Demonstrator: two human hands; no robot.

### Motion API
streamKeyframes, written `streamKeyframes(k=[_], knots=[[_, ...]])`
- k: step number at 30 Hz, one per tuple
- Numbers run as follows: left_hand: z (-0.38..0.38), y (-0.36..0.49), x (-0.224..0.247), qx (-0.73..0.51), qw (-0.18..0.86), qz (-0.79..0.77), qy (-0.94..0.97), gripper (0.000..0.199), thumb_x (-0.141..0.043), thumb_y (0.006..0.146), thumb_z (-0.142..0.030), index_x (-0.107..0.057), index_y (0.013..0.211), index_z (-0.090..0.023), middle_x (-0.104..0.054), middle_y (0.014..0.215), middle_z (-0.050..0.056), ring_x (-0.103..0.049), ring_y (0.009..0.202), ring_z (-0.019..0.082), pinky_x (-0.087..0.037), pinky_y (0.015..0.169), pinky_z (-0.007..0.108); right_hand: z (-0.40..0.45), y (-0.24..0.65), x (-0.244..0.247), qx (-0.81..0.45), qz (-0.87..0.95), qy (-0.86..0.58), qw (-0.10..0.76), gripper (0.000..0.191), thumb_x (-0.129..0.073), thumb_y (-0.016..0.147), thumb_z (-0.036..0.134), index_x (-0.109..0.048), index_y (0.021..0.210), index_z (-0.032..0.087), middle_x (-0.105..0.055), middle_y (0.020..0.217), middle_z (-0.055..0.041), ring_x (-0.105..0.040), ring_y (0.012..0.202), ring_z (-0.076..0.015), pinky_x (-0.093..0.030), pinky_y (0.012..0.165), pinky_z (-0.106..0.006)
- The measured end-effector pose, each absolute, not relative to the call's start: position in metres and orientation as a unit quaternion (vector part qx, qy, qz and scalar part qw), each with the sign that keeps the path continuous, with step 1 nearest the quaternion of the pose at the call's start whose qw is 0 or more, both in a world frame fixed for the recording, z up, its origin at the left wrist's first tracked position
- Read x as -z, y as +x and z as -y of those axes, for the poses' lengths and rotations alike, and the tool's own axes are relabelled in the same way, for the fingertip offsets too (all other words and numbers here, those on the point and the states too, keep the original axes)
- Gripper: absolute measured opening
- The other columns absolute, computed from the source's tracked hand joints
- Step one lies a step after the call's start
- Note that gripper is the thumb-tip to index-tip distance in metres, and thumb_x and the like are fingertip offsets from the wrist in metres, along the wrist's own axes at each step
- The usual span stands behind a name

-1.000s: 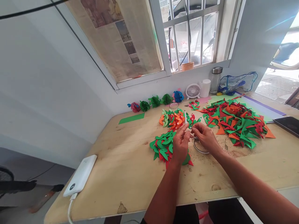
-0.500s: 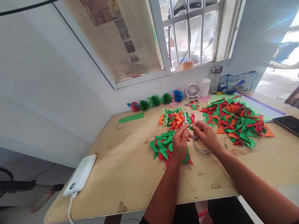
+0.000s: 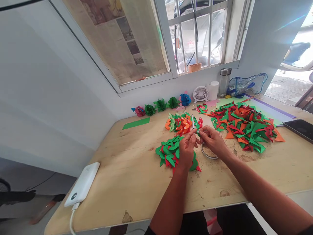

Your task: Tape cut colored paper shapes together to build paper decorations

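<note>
My left hand (image 3: 187,149) and my right hand (image 3: 213,139) meet over the table with fingertips close together. The right thumb and forefinger pinch a small green paper piece (image 3: 198,132) with a whitish spot on it. My left fingers are drawn together beside it; what lies between them is hidden. Just under the right hand lies a thin whitish ring (image 3: 209,157), like a roll of tape. A heap of green and red paper cut-outs (image 3: 168,151) is partly behind the left hand. Beyond the hands are orange, red and green curved cut-outs (image 3: 179,123) and a white pen (image 3: 192,121).
A large pile of paper scraps (image 3: 246,125) is at right, near a phone (image 3: 299,129). Along the wall stand folded paper figures (image 3: 160,105), a small fan (image 3: 201,94) and a glass bottle (image 3: 224,83). A green strip (image 3: 136,123) and a power bank (image 3: 82,182) lie at left.
The whole view has shifted slightly. Both hands stay close together in nearly the same pose, and the paper heaps have not visibly moved.
</note>
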State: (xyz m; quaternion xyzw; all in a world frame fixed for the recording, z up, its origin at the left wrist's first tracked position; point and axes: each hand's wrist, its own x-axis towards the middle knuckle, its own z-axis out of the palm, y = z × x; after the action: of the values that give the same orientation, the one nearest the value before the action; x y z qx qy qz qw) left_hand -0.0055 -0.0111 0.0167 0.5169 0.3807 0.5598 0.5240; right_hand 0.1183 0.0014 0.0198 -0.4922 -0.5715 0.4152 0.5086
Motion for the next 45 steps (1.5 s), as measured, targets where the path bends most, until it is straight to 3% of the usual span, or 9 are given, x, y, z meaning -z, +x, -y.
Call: streamKeyframes(k=[14, 21, 28, 45], knots=[[0.013, -0.005, -0.019, -0.543, 0.490, -0.402, 0.551, 0.046, -0.048, 0.086, -0.044, -0.062, 0.117, -0.014, -0.063, 0.068, 0.003, -0.051, 0.059, 0.010, -0.041, 0.057, 0.022, -0.001, 0.117, -0.021, -0.465, 0.532, -0.479, 0.521, 0.036, -0.055, 0.077, 0.056, -0.050, 0.079, 0.020, -0.052, 0.052, 0.0037, -0.043, 0.043, -0.0088, -0.030, 0.039, -0.020], [0.017, -0.007, -0.023, -0.534, 0.473, -0.397, 0.577, 0.046, -0.048, 0.085, -0.046, -0.062, 0.116, -0.015, -0.067, 0.081, 0.006, -0.056, 0.064, 0.013, -0.043, 0.057, 0.023, -0.002, 0.117, -0.021, -0.465, 0.533, -0.477, 0.522, 0.039, -0.054, 0.075, 0.058, -0.049, 0.079, 0.020, -0.053, 0.052, 0.0035, -0.046, 0.045, -0.0105, -0.032, 0.040, -0.022], [0.015, -0.006, -0.019, -0.554, 0.480, -0.375, 0.568, 0.046, -0.047, 0.086, -0.046, -0.055, 0.121, -0.017, -0.062, 0.114, 0.011, -0.056, 0.068, 0.011, -0.043, 0.060, 0.024, 0.001, 0.117, -0.025, -0.445, 0.540, -0.487, 0.522, 0.034, -0.054, 0.076, 0.054, -0.050, 0.075, 0.020, -0.051, 0.050, 0.0039, -0.043, 0.043, -0.0095, -0.031, 0.040, -0.022], [0.018, -0.002, -0.014, -0.561, 0.406, -0.380, 0.614, 0.042, -0.045, 0.088, -0.043, -0.049, 0.122, -0.019, -0.061, 0.115, 0.012, -0.060, 0.073, 0.013, -0.046, 0.067, 0.028, -0.001, 0.117, -0.023, -0.431, 0.520, -0.506, 0.537, 0.030, -0.057, 0.075, 0.049, -0.051, 0.073, 0.020, -0.053, 0.049, 0.0027, -0.049, 0.045, -0.0115, -0.035, 0.042, -0.022]])
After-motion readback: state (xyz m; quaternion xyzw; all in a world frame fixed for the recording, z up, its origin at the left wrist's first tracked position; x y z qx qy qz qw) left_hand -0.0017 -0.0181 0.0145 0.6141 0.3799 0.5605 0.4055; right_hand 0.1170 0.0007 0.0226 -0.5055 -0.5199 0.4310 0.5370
